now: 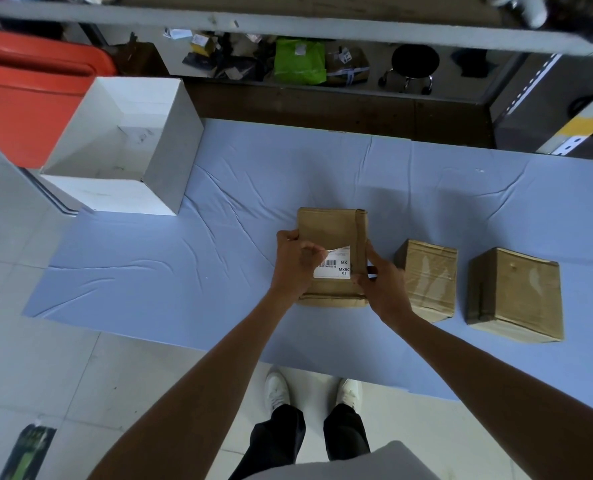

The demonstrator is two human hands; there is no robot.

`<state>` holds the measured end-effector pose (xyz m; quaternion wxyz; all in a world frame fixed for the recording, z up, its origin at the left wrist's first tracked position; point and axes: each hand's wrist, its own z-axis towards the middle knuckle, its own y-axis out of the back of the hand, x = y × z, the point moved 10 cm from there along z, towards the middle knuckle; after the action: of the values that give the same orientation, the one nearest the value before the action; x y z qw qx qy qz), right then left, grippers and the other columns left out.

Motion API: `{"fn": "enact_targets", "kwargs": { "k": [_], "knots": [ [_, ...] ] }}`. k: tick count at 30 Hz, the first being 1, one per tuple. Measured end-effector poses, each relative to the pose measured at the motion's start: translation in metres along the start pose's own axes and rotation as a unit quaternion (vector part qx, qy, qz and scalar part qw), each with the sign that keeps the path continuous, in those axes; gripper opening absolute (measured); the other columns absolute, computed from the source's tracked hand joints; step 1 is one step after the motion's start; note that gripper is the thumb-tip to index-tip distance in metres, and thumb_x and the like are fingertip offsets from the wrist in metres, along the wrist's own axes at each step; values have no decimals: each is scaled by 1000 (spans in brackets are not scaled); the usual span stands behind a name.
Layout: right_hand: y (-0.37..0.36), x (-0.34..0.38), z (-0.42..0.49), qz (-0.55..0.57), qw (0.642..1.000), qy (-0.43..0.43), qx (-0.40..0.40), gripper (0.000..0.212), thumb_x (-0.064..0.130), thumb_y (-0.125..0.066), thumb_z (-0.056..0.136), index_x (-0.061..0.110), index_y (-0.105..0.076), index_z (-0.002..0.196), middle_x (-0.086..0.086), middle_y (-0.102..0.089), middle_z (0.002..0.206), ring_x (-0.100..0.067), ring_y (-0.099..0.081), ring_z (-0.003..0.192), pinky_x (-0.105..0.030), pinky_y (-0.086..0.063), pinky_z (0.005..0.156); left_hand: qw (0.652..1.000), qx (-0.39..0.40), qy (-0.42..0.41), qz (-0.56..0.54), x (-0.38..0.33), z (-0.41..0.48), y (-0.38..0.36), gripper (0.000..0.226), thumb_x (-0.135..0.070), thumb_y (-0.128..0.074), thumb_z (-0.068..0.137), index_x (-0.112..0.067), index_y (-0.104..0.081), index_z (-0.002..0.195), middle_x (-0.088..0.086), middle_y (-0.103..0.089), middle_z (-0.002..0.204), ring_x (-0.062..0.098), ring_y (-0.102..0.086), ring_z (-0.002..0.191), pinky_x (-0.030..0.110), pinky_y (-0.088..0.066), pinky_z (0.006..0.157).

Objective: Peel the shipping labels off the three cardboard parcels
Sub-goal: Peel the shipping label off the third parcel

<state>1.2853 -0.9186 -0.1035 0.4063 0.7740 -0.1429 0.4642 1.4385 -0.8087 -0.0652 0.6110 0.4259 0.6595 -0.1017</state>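
Left hand [297, 261]: curled, thumb and fingertips pinching the lifted upper-left corner of the shipping label [333, 270], just left of frame centre.
Right hand [383, 285]: gripping the right edge of the labelled parcel [329, 226], thumb lying along that edge, fingers curled at the near right corner, bracing it.
Shipping label: white, with a barcode and "MX / MXRC 03" readable; upper edge raised off the cardboard, lower part stuck flat.
Labelled parcel: at frame centre, flat on the blue sheet [149, 271], with a taped seam down its right side.
Step in hand: peeling this label, probably the last one, judging by the bare faces on the other two parcels; hidden faces unknown.
Doing it well: pull low and slow, folding the label back toward the lower right and close to the cardboard, not straight up; press down beside the peel line to stop the parcel lifting; regrip nearer the line with each freed stretch; ease off at any sign of tearing.
Second parcel [426, 275]: just right of the right hand, no label showing.
Third parcel [517, 292]: further right, apart from the second, likewise bare.
White box [170, 157]: open-topped, upper left of frame, on the sheet's far corner; possibly meant for the peeled labels.
Floor: pale tiles beneath the sheet.
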Motion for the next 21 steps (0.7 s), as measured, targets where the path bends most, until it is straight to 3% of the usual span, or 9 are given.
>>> {"fn": "enact_targets", "kwargs": {
  "k": [2,8,14,16,19,21],
  "knots": [
    [-1,-1,1,-2,1000,-1,1,72,8,-65,83,29,-35,144,-2,-70,107,-16,-67,96,-42,-58,84,1000,0,2,-5,0,0,0,7,-16,-71,81,-20,-68,75,5,-38,119,10,-52,101,12,-46,86],
    [1,2,-1,1,1000,7,-4,71,5,-64,82,27,-37,143,-2,-70,108,-17,-67,96,-42,-57,85,1000,3,7,-12,1,-2,-2,15,-19,-70,81,-27,-64,69,3,-38,119,16,-54,109,30,-50,95],
    [-1,-2,1,-1,1000,4,-1,72,7,-65,82,29,-37,144,-2,-70,106,-17,-67,95,-42,-58,84,1000,2,15,-4,1,-4,-2,15,-21,-70,81,-26,-63,69,1,-38,121,14,-57,103,31,-51,93],
    [-2,-4,1,4,1000,-1,-2,73,7,-65,81,30,-36,144,-2,-70,106,-17,-67,95,-43,-57,85,1000,2,11,-2,1,-4,-2,15,-20,-70,81,-27,-63,69,1,-37,120,12,-55,104,28,-50,93],
    [-4,-7,2,-1,1000,-5,3,76,10,-64,80,39,-32,143,0,-71,102,-17,-67,93,-45,-57,82,1000,-1,16,-1,2,-5,0,9,-20,-71,81,-21,-66,74,-1,-38,120,-1,-53,92,9,-45,83],
    [-4,-8,2,-8,1000,-3,6,77,11,-63,80,42,-30,142,1,-71,100,-18,-67,91,-45,-58,81,1000,-4,20,0,3,-5,1,7,-20,-70,81,-20,-66,75,-1,-38,121,-1,-53,89,11,-43,82]
  ]
}}
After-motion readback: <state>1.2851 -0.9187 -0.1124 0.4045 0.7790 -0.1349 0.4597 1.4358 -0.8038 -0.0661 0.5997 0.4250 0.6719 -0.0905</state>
